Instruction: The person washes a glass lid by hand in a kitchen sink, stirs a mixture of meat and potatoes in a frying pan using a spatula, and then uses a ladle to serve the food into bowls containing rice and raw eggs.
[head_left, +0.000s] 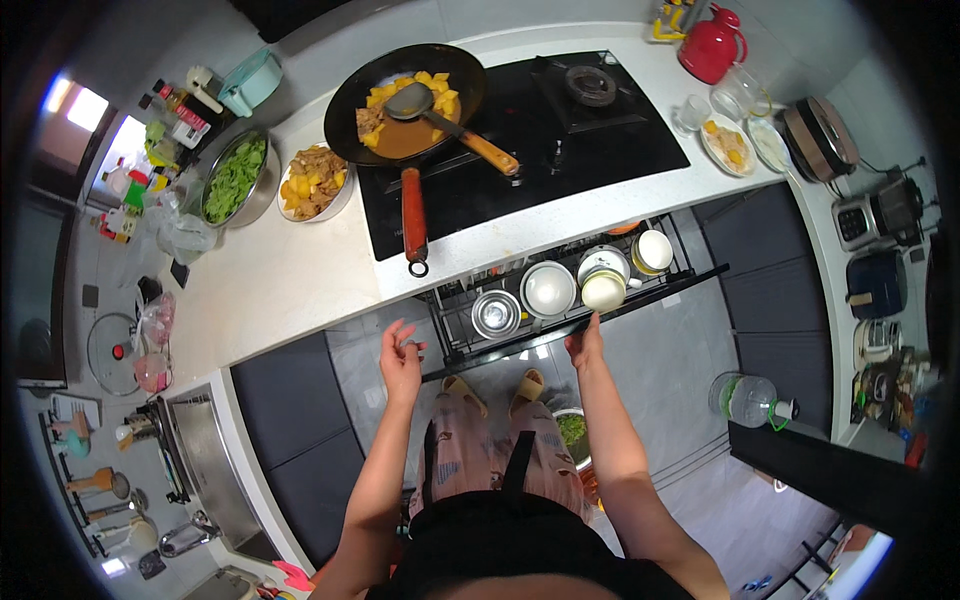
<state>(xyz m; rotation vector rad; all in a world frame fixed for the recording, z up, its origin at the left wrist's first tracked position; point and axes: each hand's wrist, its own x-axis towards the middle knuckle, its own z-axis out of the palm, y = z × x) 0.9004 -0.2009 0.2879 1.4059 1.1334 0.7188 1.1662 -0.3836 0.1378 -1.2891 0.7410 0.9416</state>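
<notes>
A pulled-out wire drawer (510, 346) hangs below the counter in front of me. In it sit a steel bowl (496, 314), a white bowl (548, 290), a stack with a pale bowl (604, 291) on top, and another white bowl (652, 251) at the right. My right hand (587, 346) is at the drawer's dark front rail, just below the pale bowl; whether its fingers grip the rail is hard to see. Left of the drawer, my left hand (403, 361) hangs in the air with its fingers loosely curled and apart, holding nothing.
A wok (345, 124) with potato stew and a ladle (409, 102) stands on the cooktop (517, 187), its red handle (413, 214) jutting over the counter edge. Leafy greens fill a steel bowl (266, 184) at the left. A water jug (742, 397) stands at right.
</notes>
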